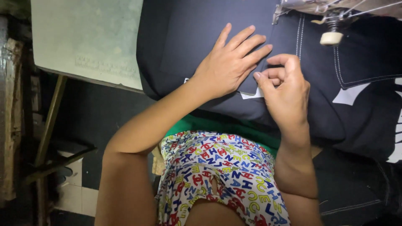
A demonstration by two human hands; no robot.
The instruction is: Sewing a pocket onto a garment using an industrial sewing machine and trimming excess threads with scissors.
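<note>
A dark navy garment with white topstitching lies across the sewing table. My left hand rests flat on it, fingers spread and pointing toward the machine. My right hand sits just right of it, fingers curled and pinching the fabric edge next to a small white label. Both hands touch the cloth. The stitched seam lines run up toward the sewing machine's needle area at the top right.
A pale, worn tabletop extends to the left of the fabric, on a metal frame. A cream knob hangs from the machine. More dark cloth drapes over my lap at the right. A tiled floor shows at lower left.
</note>
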